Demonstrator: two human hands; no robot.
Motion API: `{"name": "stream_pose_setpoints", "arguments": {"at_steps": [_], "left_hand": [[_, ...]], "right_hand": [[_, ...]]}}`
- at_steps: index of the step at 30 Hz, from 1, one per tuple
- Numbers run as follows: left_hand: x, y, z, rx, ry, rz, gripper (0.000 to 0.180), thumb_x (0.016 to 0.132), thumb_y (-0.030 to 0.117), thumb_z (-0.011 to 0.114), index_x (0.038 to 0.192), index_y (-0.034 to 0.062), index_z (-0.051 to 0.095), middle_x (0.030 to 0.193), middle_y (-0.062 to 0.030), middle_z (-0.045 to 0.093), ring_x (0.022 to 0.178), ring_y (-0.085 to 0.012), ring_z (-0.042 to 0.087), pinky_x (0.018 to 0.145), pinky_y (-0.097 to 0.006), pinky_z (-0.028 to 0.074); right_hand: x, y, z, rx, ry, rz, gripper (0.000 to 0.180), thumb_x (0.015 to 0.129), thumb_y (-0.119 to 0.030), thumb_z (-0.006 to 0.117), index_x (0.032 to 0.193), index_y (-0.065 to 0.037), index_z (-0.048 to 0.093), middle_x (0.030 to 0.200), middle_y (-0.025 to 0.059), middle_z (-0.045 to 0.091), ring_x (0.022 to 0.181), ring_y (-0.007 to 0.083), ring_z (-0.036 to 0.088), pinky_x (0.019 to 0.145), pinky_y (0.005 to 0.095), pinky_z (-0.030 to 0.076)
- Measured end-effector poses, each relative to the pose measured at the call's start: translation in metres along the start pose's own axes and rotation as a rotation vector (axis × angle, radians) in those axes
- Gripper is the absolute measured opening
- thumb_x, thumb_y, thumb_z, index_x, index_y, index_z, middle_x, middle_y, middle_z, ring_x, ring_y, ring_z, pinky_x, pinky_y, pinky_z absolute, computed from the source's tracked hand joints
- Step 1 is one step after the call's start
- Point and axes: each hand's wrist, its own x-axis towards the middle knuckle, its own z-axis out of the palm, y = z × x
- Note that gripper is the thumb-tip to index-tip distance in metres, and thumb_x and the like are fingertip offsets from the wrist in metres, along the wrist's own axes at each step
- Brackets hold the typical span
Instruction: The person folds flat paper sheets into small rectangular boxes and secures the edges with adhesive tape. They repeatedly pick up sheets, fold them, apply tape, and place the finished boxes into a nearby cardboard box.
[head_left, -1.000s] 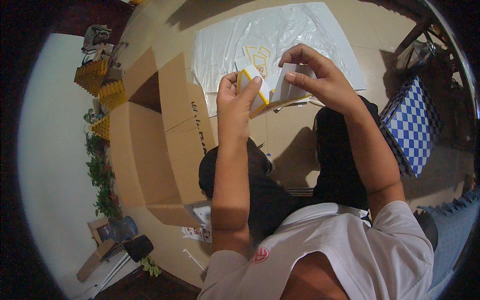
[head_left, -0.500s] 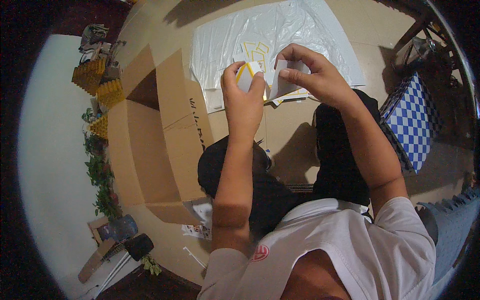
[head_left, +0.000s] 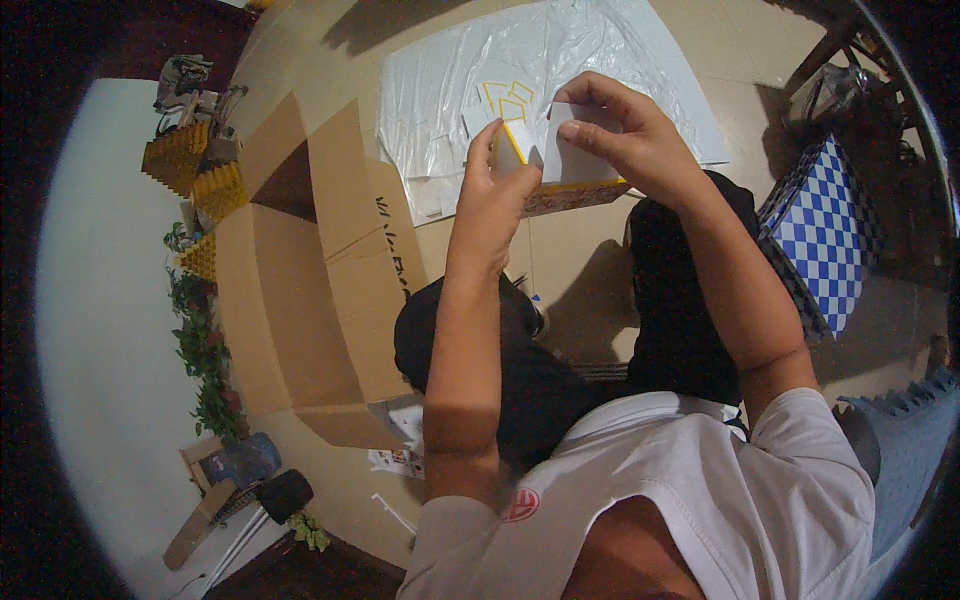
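My left hand (head_left: 493, 195) is closed on a small white card (head_left: 518, 143) with a yellow edge, gripped between thumb and fingers. A plain white sheet of paper or card (head_left: 572, 150) is pinched between the thumb and fingers of my right hand (head_left: 632, 130). The two white pieces are close together, and I cannot tell whether they touch. Just below them shows a brown patterned strip (head_left: 575, 198) with a yellow edge. Several yellow-outlined white cards (head_left: 508, 98) lie beyond my left hand on a board covered in clear plastic (head_left: 430, 75).
An open cardboard box (head_left: 345, 260) stands to the left. Along the left wall are potted plants (head_left: 208, 370) and yellow stacked pieces (head_left: 180, 160). On the right are a blue-and-white checkered box-like object (head_left: 825, 240) and a grey-blue chair (head_left: 905, 460).
My left hand has turned and moved slightly right, tilting its card. My right hand has risen a little with the sheet. The brown patterned strip has come into view below.
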Motion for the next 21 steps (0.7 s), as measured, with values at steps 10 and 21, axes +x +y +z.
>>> {"name": "stream_pose_setpoints", "arguments": {"at_steps": [10, 21], "left_hand": [[-0.006, 0.012, 0.003, -0.147, -0.208, -0.022, 0.065, 0.09, 0.011, 0.061, 0.146, 0.0, 0.028, 0.136, -0.0128, 0.045, 0.122, -0.0184, 0.046, 0.101, -0.03, 0.038], [-0.009, 0.016, 0.002, -0.027, -0.275, 0.079, 0.061, 0.089, 0.012, 0.063, 0.143, 0.0009, 0.035, 0.138, -0.0131, 0.043, 0.124, -0.0196, 0.045, 0.102, -0.031, 0.037]], "right_hand": [[0.003, 0.005, -0.003, -0.002, -0.015, 0.07, 0.027, 0.089, -0.012, 0.064, 0.113, -0.002, 0.057, 0.101, 0.0008, 0.06, 0.095, 0.0085, 0.055, 0.084, 0.0255, 0.045], [0.001, 0.008, -0.003, -0.005, -0.08, 0.078, 0.03, 0.087, -0.012, 0.066, 0.113, -0.003, 0.056, 0.104, 0.0008, 0.059, 0.1, 0.0094, 0.054, 0.09, 0.0262, 0.044]]}}
